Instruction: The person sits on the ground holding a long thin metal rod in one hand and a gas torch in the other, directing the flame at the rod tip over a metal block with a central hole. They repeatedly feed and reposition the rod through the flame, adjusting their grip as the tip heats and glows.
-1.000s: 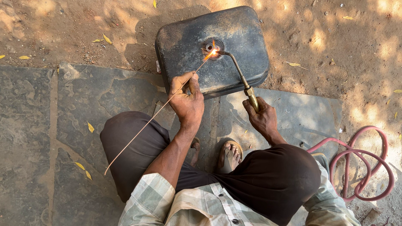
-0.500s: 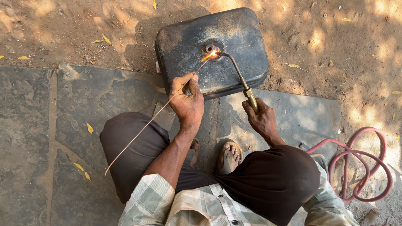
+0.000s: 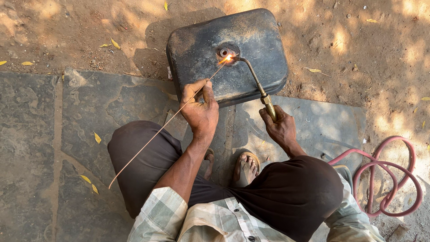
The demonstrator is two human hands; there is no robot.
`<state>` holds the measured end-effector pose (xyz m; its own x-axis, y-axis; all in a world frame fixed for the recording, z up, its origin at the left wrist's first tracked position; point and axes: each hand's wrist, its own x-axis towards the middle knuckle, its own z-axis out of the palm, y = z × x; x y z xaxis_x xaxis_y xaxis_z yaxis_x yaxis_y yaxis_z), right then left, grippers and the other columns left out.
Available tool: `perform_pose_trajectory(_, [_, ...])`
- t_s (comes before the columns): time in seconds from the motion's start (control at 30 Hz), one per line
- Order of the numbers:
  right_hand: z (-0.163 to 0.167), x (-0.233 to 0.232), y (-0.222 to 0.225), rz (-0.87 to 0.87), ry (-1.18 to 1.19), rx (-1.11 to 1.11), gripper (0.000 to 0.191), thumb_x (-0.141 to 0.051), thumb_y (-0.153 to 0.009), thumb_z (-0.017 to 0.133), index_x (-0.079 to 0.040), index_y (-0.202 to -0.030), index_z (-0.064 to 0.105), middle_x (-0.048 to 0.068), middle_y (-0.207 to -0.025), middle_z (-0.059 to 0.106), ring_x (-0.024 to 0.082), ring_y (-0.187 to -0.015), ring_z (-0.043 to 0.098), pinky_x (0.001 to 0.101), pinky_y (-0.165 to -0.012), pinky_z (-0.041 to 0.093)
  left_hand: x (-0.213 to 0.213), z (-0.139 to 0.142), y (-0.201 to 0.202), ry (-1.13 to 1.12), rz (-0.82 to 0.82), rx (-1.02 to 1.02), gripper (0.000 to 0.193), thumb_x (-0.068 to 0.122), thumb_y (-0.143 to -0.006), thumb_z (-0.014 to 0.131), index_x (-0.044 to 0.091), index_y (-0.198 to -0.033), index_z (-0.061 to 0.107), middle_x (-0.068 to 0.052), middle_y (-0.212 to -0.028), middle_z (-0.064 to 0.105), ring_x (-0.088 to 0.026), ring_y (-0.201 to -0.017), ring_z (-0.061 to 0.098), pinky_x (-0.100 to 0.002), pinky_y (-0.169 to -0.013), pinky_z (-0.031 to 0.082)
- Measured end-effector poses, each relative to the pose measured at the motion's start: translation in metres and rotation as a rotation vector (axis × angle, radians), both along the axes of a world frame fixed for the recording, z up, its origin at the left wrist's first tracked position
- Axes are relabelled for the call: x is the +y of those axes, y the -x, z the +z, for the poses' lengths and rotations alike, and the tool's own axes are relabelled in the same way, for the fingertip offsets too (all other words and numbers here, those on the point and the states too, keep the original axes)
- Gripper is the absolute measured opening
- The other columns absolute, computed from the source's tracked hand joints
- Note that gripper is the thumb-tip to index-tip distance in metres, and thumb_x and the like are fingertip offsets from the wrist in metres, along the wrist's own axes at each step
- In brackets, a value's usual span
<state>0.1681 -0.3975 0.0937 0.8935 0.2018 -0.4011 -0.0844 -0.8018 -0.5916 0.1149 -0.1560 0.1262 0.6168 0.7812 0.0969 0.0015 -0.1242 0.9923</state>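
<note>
Brazing at the tank's round opening

Squatting on a stone slab floor [image 3: 67, 134], the person is working w/ both hands on a dark metal tank [image 3: 251, 54], which is lying flat on the ground just ahead of the knees, partly on dirt [image 3: 358, 40], partly on the slab edge. The left hand [image 3: 200, 107] is pinching a thin filler rod [image 3: 156, 134] betw. thumb and fingers; the rod is running diagonally from down by the left knee up to the tank's round opening [image 3: 225, 54], its tip sitting in the bright flame [image 3: 229, 57] there. The right hand [image 3: 280, 127] is wrapped closed around the brass torch [image 3: 264, 96] at its handle end; the bent neck is reaching up and left, nozzle right at the opening, touching or nearly so, can't tell which. Both hands are near each other, just in front of the tank's near edge, not touching. A red hose [image 3: 389, 179] is lying coiled on the ground to the person's right. Two sandalled feet [image 3: 244, 168] are showing betw. the knees. Yellow leaves [image 3: 96, 136] are scattered over slab and dirt.
</note>
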Motion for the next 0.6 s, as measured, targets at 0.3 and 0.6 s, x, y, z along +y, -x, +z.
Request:
perform_pose_trajectory(0.3, [-0.0016, -0.0002, -0.0001, -0.006, -0.006, 0.008, 0.034, -0.044, -0.098, 0.069, -0.011, -0.102, 0.072, 0.003, -0.061, 0.061, 0.012, -0.052, 0.055, 0.0364, -0.05, 0.044, -0.0006, -0.003, -0.0008, 0.021, -0.009, -0.012, 0.012, 0.0, -0.1, 0.069, 0.001, -0.112, 0.065, -0.009, -0.108, 0.069, -0.017, -0.1, 0.072, -0.028, -0.088, 0.064])
perform_pose_trajectory(0.6, [-0.0033, 0.0003, 0.0004, 0.001, -0.023, -0.011, 0.035, -0.045, -0.098, 0.069, -0.01, -0.101, 0.071, 0.003, -0.063, 0.063, 0.012, -0.054, 0.057, 0.0361, -0.052, 0.046, 0.0002, -0.0061, -0.0015, 0.055, -0.008, -0.006, 0.013, -0.001, -0.1, 0.07, 0.001, -0.112, 0.066, -0.009, -0.108, 0.069, -0.016, -0.099, 0.072, -0.027, -0.085, 0.064])
